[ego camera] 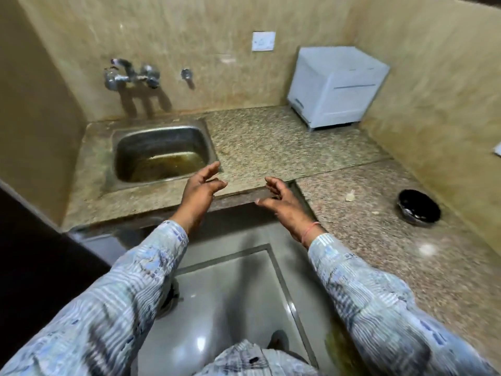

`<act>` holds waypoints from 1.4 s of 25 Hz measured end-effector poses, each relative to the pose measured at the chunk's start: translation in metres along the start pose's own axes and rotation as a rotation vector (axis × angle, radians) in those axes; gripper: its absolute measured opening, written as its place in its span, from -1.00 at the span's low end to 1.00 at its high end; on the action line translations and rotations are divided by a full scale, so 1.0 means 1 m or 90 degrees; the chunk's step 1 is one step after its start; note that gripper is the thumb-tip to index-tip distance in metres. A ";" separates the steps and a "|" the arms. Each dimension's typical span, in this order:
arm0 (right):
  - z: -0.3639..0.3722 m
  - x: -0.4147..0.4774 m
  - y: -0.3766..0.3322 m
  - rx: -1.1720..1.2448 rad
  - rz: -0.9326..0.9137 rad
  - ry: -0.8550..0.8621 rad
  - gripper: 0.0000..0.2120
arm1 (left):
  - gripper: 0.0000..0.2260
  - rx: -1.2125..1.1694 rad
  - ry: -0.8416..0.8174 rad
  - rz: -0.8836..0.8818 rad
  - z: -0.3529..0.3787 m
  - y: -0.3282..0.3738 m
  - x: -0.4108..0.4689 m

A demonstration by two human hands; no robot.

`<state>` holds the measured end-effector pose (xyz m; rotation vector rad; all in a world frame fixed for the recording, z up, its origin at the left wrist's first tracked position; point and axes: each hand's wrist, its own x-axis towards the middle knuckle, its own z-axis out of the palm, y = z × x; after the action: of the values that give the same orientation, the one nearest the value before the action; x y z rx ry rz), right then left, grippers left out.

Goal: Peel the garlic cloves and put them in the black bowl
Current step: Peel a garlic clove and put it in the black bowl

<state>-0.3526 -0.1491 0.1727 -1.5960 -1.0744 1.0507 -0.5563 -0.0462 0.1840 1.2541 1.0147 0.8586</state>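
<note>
Speckled stone counter [271, 142]; dull, seemingly steel sink [119, 137]

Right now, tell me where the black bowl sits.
In the head view, the black bowl sits on the right-hand granite counter near the side wall, just right of a small pale scrap.

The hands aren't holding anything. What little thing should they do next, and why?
Probably the right hand should reach for the small pale piece on the counter near the black bowl. Both it and the left hand are empty, and that piece may be garlic.

Black bowl [418, 205] upright on counter [379, 240] — pale garlic piece [350, 196] nearby.
</note>
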 end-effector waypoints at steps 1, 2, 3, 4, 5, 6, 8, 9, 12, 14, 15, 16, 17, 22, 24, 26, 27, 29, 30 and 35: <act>-0.024 -0.003 0.000 -0.016 -0.010 0.028 -0.31 | -0.49 0.008 -0.029 0.007 0.026 0.005 0.008; -0.050 -0.006 0.002 -0.019 -0.017 0.055 -0.29 | -0.48 0.016 -0.061 0.016 0.055 0.011 0.016; -0.074 -0.009 0.004 -0.017 -0.018 0.086 -0.28 | -0.47 0.023 -0.093 0.025 0.084 0.015 0.023; -0.100 -0.011 0.009 -0.014 -0.018 0.117 -0.28 | -0.46 0.030 -0.125 0.031 0.114 0.016 0.030; -0.125 -0.014 0.015 -0.016 -0.015 0.152 -0.27 | -0.46 0.036 -0.156 0.036 0.144 0.017 0.037; -0.150 -0.016 0.021 -0.013 -0.010 0.181 -0.26 | -0.45 0.038 -0.181 0.038 0.174 0.016 0.044; -0.191 -0.022 0.035 -0.007 0.005 0.224 -0.27 | -0.45 0.035 -0.217 0.033 0.223 0.012 0.054; -0.213 -0.026 0.043 -0.004 0.013 0.242 -0.29 | -0.45 0.035 -0.238 0.029 0.251 0.010 0.058; -0.269 -0.038 0.065 0.015 0.044 0.296 -0.29 | -0.46 0.059 -0.292 0.020 0.322 0.005 0.063; -0.296 -0.043 0.081 0.018 0.062 0.322 -0.26 | -0.46 0.071 -0.327 0.008 0.360 -0.003 0.067; -0.307 -0.045 0.088 0.022 0.073 0.336 -0.23 | -0.47 0.076 -0.341 -0.001 0.377 -0.007 0.070; -0.315 -0.045 0.098 0.035 0.080 0.347 -0.22 | -0.47 0.082 -0.353 -0.009 0.391 -0.012 0.074; -0.322 -0.043 0.107 0.048 0.084 0.356 -0.27 | -0.46 0.090 -0.364 -0.015 0.401 -0.017 0.078; -0.349 -0.020 0.153 0.069 0.152 0.397 -0.35 | -0.44 0.162 -0.426 -0.051 0.447 -0.050 0.120; -0.354 -0.003 0.169 0.068 0.190 0.417 -0.32 | -0.43 0.186 -0.443 -0.073 0.459 -0.065 0.143; -0.357 0.020 0.185 0.016 0.245 0.447 -0.37 | -0.43 0.214 -0.457 -0.107 0.467 -0.079 0.165; -0.359 0.034 0.195 -0.035 0.279 0.463 -0.40 | -0.44 0.237 -0.466 -0.120 0.471 -0.087 0.177; -0.358 0.057 0.209 -0.103 0.347 0.474 -0.47 | -0.49 0.301 -0.485 -0.118 0.474 -0.102 0.200; -0.358 0.068 0.214 -0.119 0.371 0.477 -0.50 | -0.51 0.330 -0.494 -0.110 0.476 -0.110 0.211; -0.361 0.117 0.235 -0.191 0.479 0.466 -0.59 | -0.61 0.489 -0.480 -0.011 0.482 -0.137 0.266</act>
<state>0.0616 -0.1648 0.0070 -2.4525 -0.1140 0.6392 -0.0160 0.0211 0.0242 1.9946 0.7266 -0.1015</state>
